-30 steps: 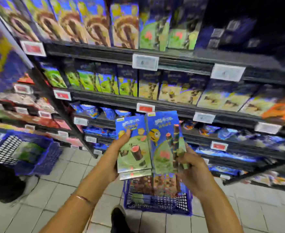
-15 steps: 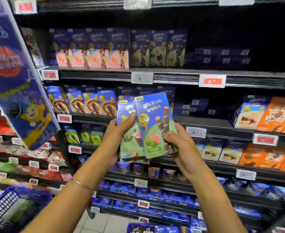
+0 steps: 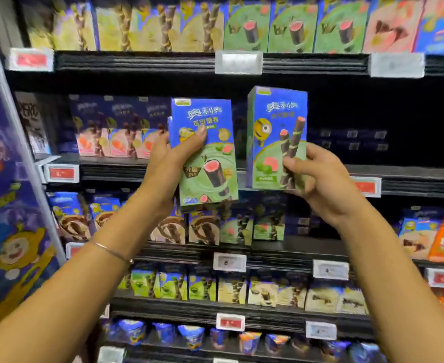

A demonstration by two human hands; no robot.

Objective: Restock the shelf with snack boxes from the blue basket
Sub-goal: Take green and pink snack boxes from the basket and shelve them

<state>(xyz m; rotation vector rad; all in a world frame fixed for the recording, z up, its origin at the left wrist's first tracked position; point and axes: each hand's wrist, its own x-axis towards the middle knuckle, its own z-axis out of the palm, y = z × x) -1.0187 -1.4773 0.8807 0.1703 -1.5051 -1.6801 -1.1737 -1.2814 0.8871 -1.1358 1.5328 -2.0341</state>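
Change: two snack boxes, held half a second back as one overlapped bundle, now split; clear space between them, each hand with its own load.
Left hand (image 3: 173, 163): fingers wrapped round the left edge of a green-and-blue box (image 3: 207, 158), thumb across the front; edge of another box peeking behind it, so probably a stack of two.
Right hand (image 3: 317, 179): pinching the lower right corner of a single box (image 3: 275, 127), upright, a little higher than the left load.
Meaning for task: one box freed for placing; judged the start of the put-down, nothing from this handful shelved yet.
Likely target: dark gap (image 3: 372, 121) just beyond and to the right of the right hand, at hand height.
Blue basket: out of view.
Around: pink boxes (image 3: 116, 140) left of the left hand; matching green boxes (image 3: 268, 226) below both hands, green row (image 3: 291, 30) above; bracelet (image 3: 111, 251) on the left wrist.
In the way: shelf lip (image 3: 411, 179) with red price tag (image 3: 366, 186) just right of the right hand; dim packs (image 3: 351, 140) deep in the gap, too dark to identify.
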